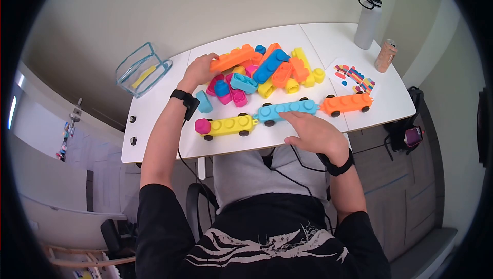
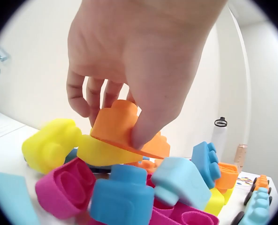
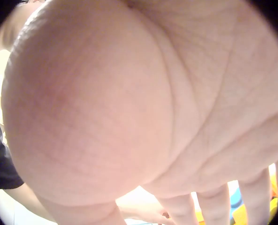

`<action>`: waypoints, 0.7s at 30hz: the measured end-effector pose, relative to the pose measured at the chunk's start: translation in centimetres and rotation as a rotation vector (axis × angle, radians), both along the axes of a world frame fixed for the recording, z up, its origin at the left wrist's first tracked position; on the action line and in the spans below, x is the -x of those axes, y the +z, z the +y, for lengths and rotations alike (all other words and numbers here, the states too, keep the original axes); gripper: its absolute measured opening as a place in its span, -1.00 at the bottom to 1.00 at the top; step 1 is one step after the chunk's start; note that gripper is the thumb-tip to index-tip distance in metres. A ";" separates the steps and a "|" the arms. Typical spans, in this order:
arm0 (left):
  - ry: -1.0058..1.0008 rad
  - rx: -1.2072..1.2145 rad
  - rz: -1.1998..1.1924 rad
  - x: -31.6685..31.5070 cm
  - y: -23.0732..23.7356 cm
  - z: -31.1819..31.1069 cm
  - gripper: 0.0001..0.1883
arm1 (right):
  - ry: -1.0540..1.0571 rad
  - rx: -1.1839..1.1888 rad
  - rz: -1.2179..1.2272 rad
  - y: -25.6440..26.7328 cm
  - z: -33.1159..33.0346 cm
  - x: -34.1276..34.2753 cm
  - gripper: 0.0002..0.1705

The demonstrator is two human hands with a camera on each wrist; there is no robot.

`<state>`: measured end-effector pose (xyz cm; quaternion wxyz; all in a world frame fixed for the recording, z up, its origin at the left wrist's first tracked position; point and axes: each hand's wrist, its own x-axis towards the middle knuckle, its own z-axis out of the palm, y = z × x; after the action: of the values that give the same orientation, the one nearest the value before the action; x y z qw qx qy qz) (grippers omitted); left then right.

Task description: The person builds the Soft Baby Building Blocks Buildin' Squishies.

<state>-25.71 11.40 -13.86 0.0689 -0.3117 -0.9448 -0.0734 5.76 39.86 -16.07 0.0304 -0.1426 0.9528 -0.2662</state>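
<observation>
My left hand grips the end of a long orange building block at the left of a heap of colourful blocks. In the left wrist view the thumb and fingers straddle this orange block, which sits over a yellow block. Fingers extended, my right hand lies over the near side of a light blue wheeled wagon. That wagon stands hooked between a yellow wagon, topped by a pink block at its left end, and an orange wagon.
At the table's left stands a clear pouch with blue edging and something yellow inside. A printed picture sheet lies at the right, near a drink can and a grey bottle. Cables hang from both wrists.
</observation>
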 end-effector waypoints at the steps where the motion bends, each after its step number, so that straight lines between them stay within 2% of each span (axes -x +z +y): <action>1: 0.002 0.002 0.000 0.3 0.0 -0.7 -0.43 | 0.005 0.000 0.008 -0.1 0.1 0.0 -0.19; 7: 0.051 -0.016 -0.111 1.5 -1.4 -4.1 -0.42 | 0.008 -0.023 0.002 0.1 -0.2 0.0 -0.20; 10: 0.024 -0.073 -0.053 1.3 -2.5 -4.7 -0.43 | 0.024 -0.014 0.005 -0.3 -0.2 0.3 -0.18; 12: 0.055 -0.105 0.080 0.6 -3.2 -4.3 -0.47 | 0.029 -0.014 0.005 -0.2 -0.3 0.3 -0.17; 13: 0.056 -0.108 0.078 0.2 -3.3 -4.0 -0.47 | 0.031 -0.016 -0.005 -0.2 -0.3 0.3 -0.17; 15: 0.131 -0.043 0.276 -0.4 -3.3 -3.5 -0.58 | 0.032 -0.020 -0.018 -0.1 -0.4 0.3 -0.18; 16: 0.129 -0.046 0.272 -0.8 -2.8 -3.3 -0.58 | 0.028 -0.019 -0.017 0.1 -0.5 0.2 -0.18; 18: 0.272 0.090 0.012 -1.5 -1.8 -2.5 -0.67 | 0.016 -0.020 -0.022 0.1 -0.5 0.1 -0.18; 19: 0.259 0.091 0.007 -1.5 -2.1 -2.3 -0.67 | 0.008 -0.019 -0.023 0.1 -0.5 0.0 -0.18; 21: 0.262 0.210 -0.180 -1.7 -2.8 -2.4 -0.71 | -0.022 -0.022 -0.033 0.0 -0.4 -0.1 -0.18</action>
<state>-23.99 8.96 -16.70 -0.0398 -0.1838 -0.9821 0.0078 5.83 39.50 -16.11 0.0449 -0.1275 0.9566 -0.2582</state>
